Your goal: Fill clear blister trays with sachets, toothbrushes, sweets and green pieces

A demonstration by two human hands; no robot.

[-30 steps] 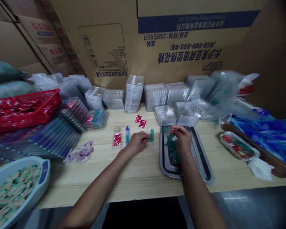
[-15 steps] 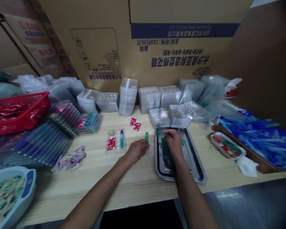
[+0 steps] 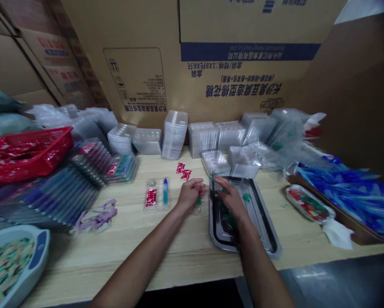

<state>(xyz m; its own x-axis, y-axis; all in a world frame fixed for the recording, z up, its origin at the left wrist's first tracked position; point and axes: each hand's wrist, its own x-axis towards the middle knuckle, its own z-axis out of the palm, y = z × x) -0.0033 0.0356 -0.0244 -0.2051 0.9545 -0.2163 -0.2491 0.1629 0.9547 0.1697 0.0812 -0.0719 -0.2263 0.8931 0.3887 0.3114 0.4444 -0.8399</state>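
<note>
Wooden bench in front of you: your left hand curls over a small green piece, can't tell if it's pinching; your right hand, fingers loosely spread, works nearer the steel tray and its green pieces, off to the right.

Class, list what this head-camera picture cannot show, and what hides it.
Head view:
The green piece at the left hand: partly covered by that hand.
Green pieces in the steel tray: partly hidden by the right hand and forearm.
Red sachets: print too small to read.
Plastic basin: cut off by the lower-left edge.
</note>
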